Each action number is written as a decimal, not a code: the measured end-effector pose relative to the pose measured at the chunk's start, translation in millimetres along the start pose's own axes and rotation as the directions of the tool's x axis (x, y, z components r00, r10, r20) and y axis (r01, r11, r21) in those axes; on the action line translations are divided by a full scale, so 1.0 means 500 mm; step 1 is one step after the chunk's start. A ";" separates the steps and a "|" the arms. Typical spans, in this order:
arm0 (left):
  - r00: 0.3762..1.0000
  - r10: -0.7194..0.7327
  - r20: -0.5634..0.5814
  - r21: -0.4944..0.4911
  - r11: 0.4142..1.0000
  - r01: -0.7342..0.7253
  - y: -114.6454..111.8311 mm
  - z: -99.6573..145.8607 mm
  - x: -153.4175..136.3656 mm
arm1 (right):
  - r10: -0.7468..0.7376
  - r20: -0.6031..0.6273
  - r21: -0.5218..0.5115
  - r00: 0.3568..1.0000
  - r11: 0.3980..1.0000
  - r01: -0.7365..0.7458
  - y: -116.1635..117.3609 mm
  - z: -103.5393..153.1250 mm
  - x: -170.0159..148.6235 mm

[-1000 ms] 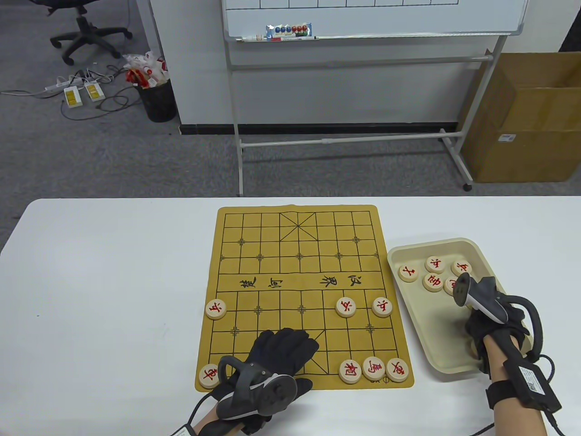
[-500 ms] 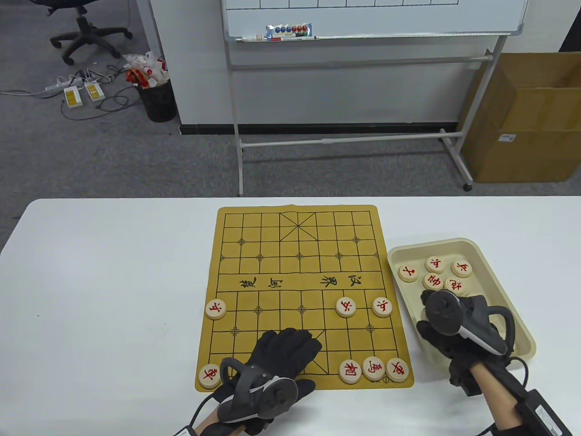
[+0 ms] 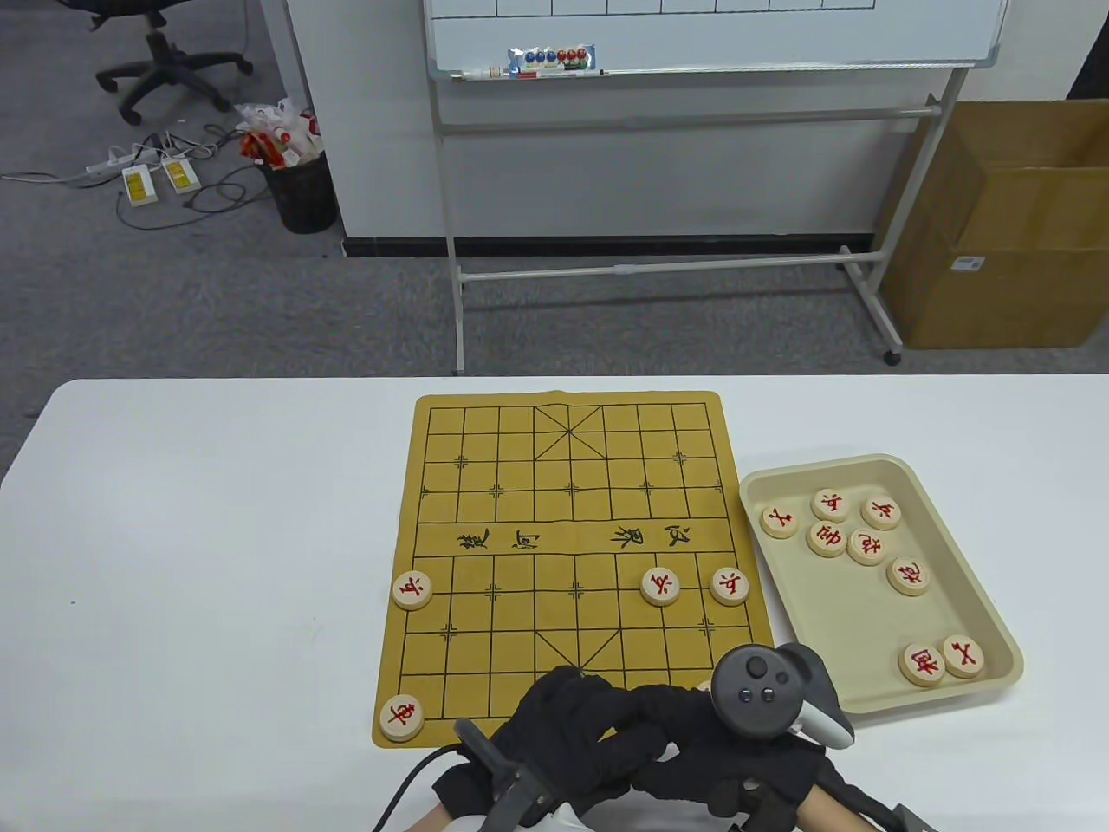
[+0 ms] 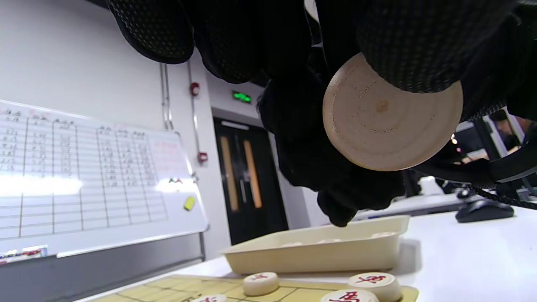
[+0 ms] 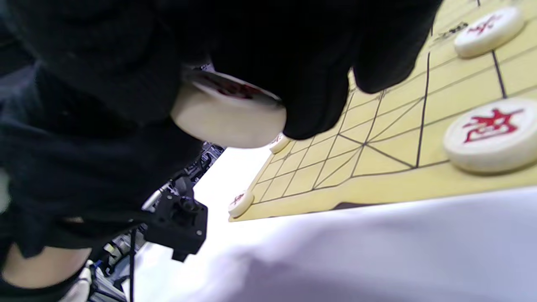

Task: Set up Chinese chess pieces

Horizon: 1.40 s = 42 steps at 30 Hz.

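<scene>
Your right hand (image 3: 693,737) pinches a chess piece (image 5: 228,111) above the board's (image 3: 567,563) near edge: pale wood disc w/ red character, plain ringed underside in the left wrist view. Your left hand (image 3: 572,728) sits against the right; can't tell if it grips the piece. More pieces lie on the board & in the beige tray (image 3: 866,607). White counter (image 3: 217,563), grey carpet, whiteboard (image 3: 710,35) behind.

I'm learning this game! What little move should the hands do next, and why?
Probably lower the piece, pinched by the right hand, onto a free crossing in the board's near row: beside the corner piece that row looks bare.
</scene>
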<state>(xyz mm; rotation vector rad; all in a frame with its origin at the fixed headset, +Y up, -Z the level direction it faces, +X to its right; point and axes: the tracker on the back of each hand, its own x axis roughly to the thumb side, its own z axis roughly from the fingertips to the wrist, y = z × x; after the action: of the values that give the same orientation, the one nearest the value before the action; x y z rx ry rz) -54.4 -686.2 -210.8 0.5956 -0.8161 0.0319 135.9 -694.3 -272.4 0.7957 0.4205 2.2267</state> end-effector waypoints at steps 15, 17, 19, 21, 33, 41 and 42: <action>0.964 -0.128 -0.233 -0.211 0.974 0.078 0.051 -0.005 -0.206 | 0.383 -0.042 -0.281 0.923 0.882 -0.379 0.007 0.031 0.016; 0.960 -0.191 -0.207 -0.313 0.942 0.121 0.035 0.002 -0.223 | 0.399 -0.044 -0.269 0.916 0.878 -0.396 0.013 0.029 0.015; 0.943 -0.298 -0.145 -0.418 0.883 0.214 0.006 0.021 -0.232 | 0.415 -0.046 -0.259 0.908 0.873 -0.413 0.016 0.026 0.015; 0.935 -0.340 -0.099 -0.492 0.834 0.251 -0.025 0.040 -0.238 | 0.431 -0.061 -0.256 0.900 0.865 -0.432 0.017 0.025 0.015; 0.878 -0.475 0.060 -0.619 0.672 0.406 -0.132 0.083 -0.203 | 0.445 -0.057 -0.273 0.894 0.854 -0.442 0.017 0.034 0.020; 0.893 -0.448 0.052 -0.705 0.616 0.350 -0.126 0.080 -0.204 | 0.437 -0.057 -0.291 0.898 0.853 -0.434 0.015 0.037 0.018; 0.898 -0.439 0.032 -0.692 0.638 0.337 -0.117 0.075 -0.206 | 0.437 -0.058 -0.294 0.898 0.852 -0.434 0.014 0.037 0.018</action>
<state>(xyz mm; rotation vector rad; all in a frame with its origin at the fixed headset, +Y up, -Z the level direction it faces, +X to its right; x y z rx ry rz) -136.5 -734.2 -291.0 0.0395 -0.4849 -0.6109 139.3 -691.5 -251.0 0.7947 -0.1279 2.6178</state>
